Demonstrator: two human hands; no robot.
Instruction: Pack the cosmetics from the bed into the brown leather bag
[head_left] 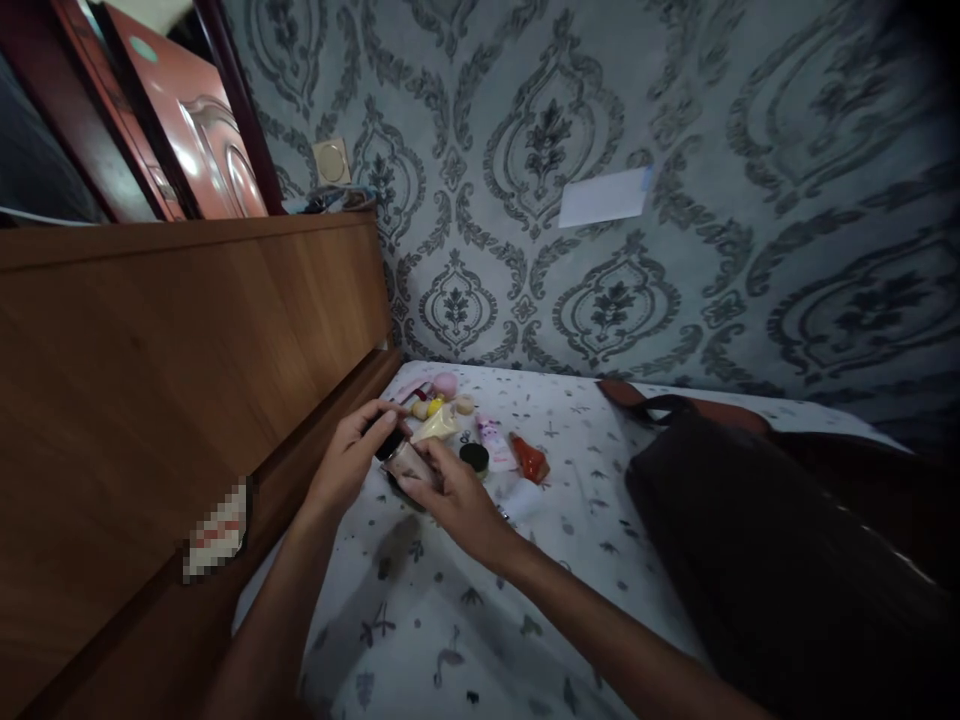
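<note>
A small clear bottle with pale contents and a black cap is tilted between my two hands. My left hand is closed around its black cap, thumb on top. My right hand grips the bottle's body from the other side. Just beyond them lie a pale yellow pouch, a jar with a dark lid and a pink-and-white tube. An orange-red packet and a whitish item rest to the right. Farther back is a pink rounded item beside small yellow ones.
Everything lies on a white patterned bedsheet. A wooden board rises along the left. To the right sits a large dark bag with a brown strap. Patterned wallpaper covers the back wall, carrying a white sheet.
</note>
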